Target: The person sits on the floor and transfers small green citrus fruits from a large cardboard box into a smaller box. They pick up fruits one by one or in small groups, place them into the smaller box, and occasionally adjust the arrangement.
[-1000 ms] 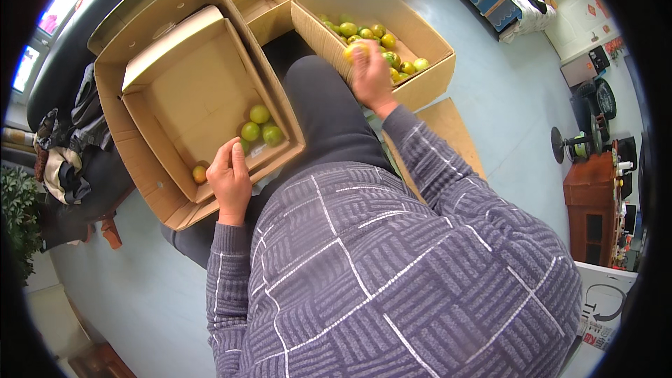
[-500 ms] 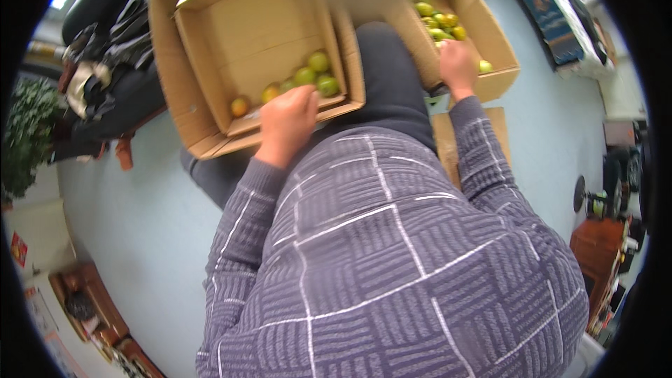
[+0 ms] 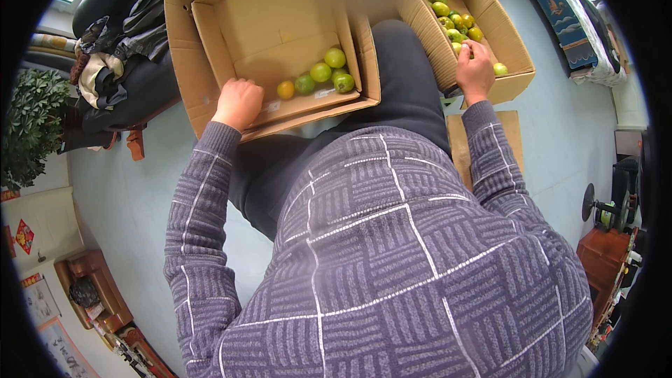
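Observation:
My left hand (image 3: 239, 103) is inside the near left corner of the large cardboard box (image 3: 183, 63), its fingers curled down over the spot where an orange tomato lay; what they hold is hidden. To its right, an orange tomato (image 3: 285, 89) and several green tomatoes (image 3: 320, 72) lie along the box's near side. Reaching into the smaller cardboard box (image 3: 514, 82), my right hand (image 3: 474, 70) has its thumb and fingers closed against a pale green tomato (image 3: 457, 47). More green and yellowish tomatoes (image 3: 455, 21) are heaped beyond it, and a single green tomato (image 3: 500, 69) sits in the near right corner.
My dark-trousered leg (image 3: 399, 63) stands between the boxes. A cardboard flap (image 3: 509, 143) lies below the right box. At the left are a dark sofa with clothes (image 3: 133, 49) and a leafy plant (image 3: 35, 122); a covered piece of furniture (image 3: 567, 28) stands at the far right.
My left hand has moved left, from above the middle of the near tomatoes to the box's near left corner, covering the orange tomato there. My right hand stays at the same place in its box.

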Action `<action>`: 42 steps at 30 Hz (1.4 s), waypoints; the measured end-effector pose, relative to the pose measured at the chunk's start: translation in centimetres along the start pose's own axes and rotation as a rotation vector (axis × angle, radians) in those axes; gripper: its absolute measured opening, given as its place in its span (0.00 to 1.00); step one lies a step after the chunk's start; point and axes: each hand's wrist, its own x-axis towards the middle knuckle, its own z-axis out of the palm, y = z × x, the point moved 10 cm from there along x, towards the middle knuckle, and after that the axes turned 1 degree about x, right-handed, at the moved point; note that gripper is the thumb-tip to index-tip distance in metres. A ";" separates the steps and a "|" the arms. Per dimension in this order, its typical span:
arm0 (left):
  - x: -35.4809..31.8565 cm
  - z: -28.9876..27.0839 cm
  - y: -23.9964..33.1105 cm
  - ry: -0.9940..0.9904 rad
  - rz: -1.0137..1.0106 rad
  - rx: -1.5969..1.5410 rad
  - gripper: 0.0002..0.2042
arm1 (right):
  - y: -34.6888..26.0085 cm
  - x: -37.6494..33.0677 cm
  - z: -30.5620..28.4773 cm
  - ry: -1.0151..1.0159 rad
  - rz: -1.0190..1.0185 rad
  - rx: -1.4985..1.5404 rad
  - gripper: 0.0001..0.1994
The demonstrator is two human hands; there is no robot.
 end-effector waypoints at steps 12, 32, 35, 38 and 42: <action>7.1 -5.3 10.8 0.022 -0.189 -0.717 0.21 | -0.4 -0.4 -0.4 0.073 -0.083 0.010 0.10; 1.4 -2.0 7.2 0.335 -0.612 -1.874 0.08 | -26.5 -8.7 0.8 -0.586 -0.258 0.960 0.10; 1.0 -2.4 7.4 0.374 -0.570 -1.740 0.10 | -28.1 -10.8 2.7 -0.613 -0.389 0.718 0.14; 0.9 -3.5 7.8 0.441 -0.489 -1.638 0.15 | -27.3 -11.2 3.4 -0.570 -0.443 0.705 0.14; 1.1 -5.3 8.1 0.552 -0.410 -1.486 0.23 | -27.2 -11.5 3.3 -0.559 -0.491 0.712 0.13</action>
